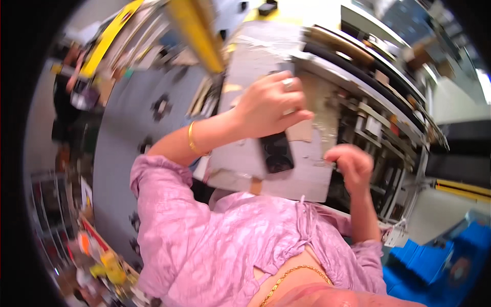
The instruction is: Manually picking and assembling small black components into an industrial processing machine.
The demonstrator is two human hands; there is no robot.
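Pressing down on a small dark device (276,152), the left hand (268,105) lies flat over its upper end, fingers close together and reaching past it onto a scrap of brown cardboard (302,131). The device rests on a worn grey work board (240,158) patched with tape, near the board's front edge. The right hand (350,162) sits at the board's right edge with its fingers curled in; whether it pinches anything there I cannot tell, since the blur hides the fingertips. A gold bangle (192,139) rings the left wrist and pink sleeves (184,215) fill the lower part of the view. Behind the board stands a metal machine frame (378,123) with rails and brackets, and blue bins (440,266) sit low on the right.

Judging by this, the work looks to be in its middle: the device is placed and held steady, but nothing shows it finished or set aside.
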